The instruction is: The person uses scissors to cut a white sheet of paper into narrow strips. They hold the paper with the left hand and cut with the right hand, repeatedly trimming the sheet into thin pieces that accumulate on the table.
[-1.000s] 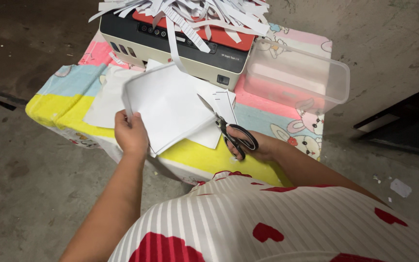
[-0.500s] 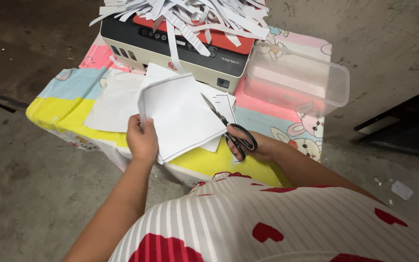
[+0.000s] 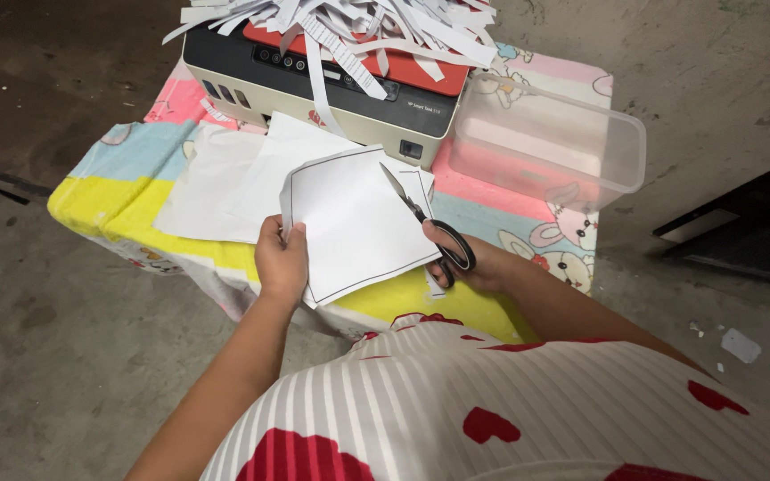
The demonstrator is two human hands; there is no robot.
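Note:
My left hand (image 3: 282, 262) pinches the lower left corner of a white paper sheet (image 3: 358, 223) with a thin black line near its edges. The sheet is held up above the table. My right hand (image 3: 479, 267) grips black-handled scissors (image 3: 430, 230) at the sheet's right edge, their blades pointing up and to the left. More white sheets (image 3: 220, 178) lie flat on the table under and left of the held sheet.
A small table has a colourful cartoon cloth (image 3: 118, 191). At its back stands a printer (image 3: 331, 76) heaped with cut paper strips (image 3: 358, 22). A clear plastic tub (image 3: 550, 138) sits at the right. Concrete floor surrounds the table, with paper scraps (image 3: 738, 343) at the right.
My left hand has carried the sheet to the right and a little down, turning it toward the scissors. The scissors hand has hardly moved.

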